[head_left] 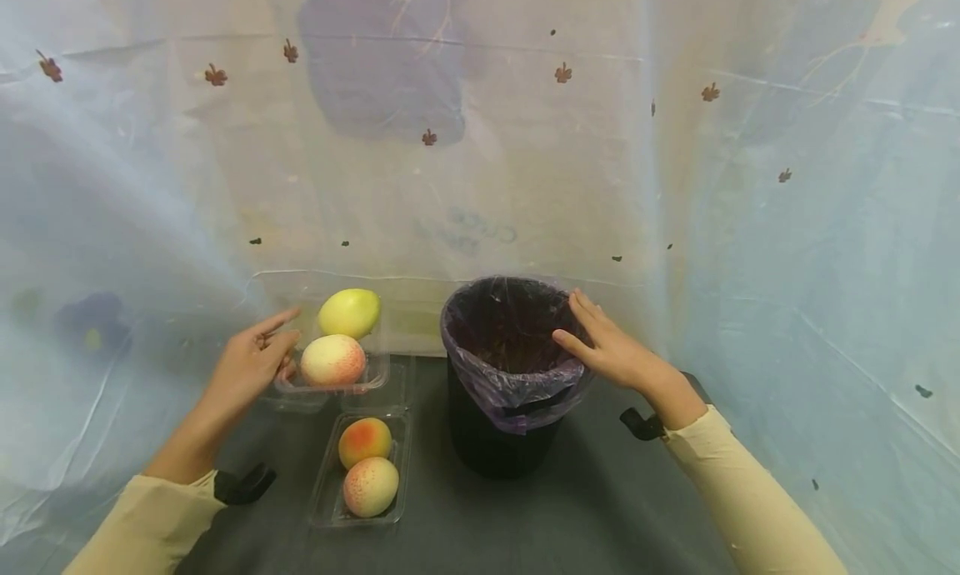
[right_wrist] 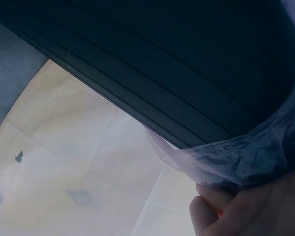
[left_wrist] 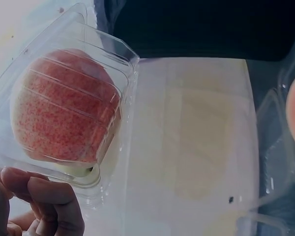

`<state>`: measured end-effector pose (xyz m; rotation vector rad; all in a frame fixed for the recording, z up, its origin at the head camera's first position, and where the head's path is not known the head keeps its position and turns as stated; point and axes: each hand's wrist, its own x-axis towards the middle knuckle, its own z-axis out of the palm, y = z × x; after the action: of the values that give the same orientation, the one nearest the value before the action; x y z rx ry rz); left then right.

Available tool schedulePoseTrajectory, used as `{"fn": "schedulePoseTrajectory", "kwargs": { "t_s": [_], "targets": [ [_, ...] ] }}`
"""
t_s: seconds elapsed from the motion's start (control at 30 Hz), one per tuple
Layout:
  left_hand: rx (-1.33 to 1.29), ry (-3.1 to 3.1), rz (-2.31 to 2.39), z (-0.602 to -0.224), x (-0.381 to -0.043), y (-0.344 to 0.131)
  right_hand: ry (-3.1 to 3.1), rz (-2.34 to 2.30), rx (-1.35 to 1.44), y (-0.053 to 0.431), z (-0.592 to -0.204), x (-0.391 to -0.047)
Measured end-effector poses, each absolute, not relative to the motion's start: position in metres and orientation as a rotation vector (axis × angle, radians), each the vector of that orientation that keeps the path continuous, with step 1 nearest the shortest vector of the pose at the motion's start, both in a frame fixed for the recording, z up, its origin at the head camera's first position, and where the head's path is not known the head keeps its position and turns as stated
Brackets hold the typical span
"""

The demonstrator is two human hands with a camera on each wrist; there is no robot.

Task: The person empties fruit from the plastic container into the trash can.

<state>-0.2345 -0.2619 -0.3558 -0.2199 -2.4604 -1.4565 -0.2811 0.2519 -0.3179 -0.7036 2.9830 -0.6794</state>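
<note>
My left hand grips the left edge of a clear plastic container, which is raised and tilted above the dark table. Inside it are a yellow lemon-shaped fruit and a pale, red-speckled peach. The left wrist view shows the peach through the ribbed plastic, close to curled fingers. My right hand rests at the right rim of a black bin, its fingers mostly straight and its thumb over the opening. A thin purple bag lines the bin and folds over its rim.
Another clear container lies on the dark table, left of the bin, holding an orange-red peach and a speckled peach. A patterned plastic sheet hangs behind and on both sides.
</note>
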Motion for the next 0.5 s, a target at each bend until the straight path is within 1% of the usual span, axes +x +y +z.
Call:
{"fn": "schedulePoseTrajectory", "kwargs": {
  "t_s": [0.33, 0.5],
  "targets": [
    [-0.232, -2.422, -1.512, -0.333, -0.252, -0.238, 2.981, -0.672, -0.701, 0.251, -0.317, -0.281],
    [-0.282, -2.389, -1.552, -0.319, -0.259, -0.228, 2.982, -0.67, -0.7, 0.251, -0.317, -0.282]
  ]
}}
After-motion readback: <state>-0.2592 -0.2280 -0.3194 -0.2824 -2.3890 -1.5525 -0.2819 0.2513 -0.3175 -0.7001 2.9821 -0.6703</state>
